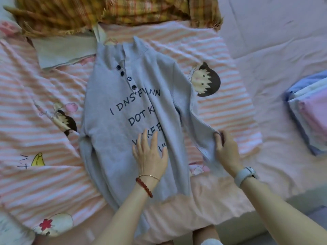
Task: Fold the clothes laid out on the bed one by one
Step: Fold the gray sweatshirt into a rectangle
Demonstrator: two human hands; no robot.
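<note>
Grey sweater lies face up on the striped bedcover, straight ahead of both hands. The left hand is flat on the printed chest, fingers spread, pinning the cloth. The right hand pinches the cuff of the sleeve, just to its right of the body. Here's the risk: swing that sleeve across with the pinning palm too light and the whole body drags sideways, creasing the front. A ridge already runs beside the left hand's fingertips; fold over it and it's trapped. Well off to the right, a folded stack waits; a plaid cloth lies beyond the collar.
</note>
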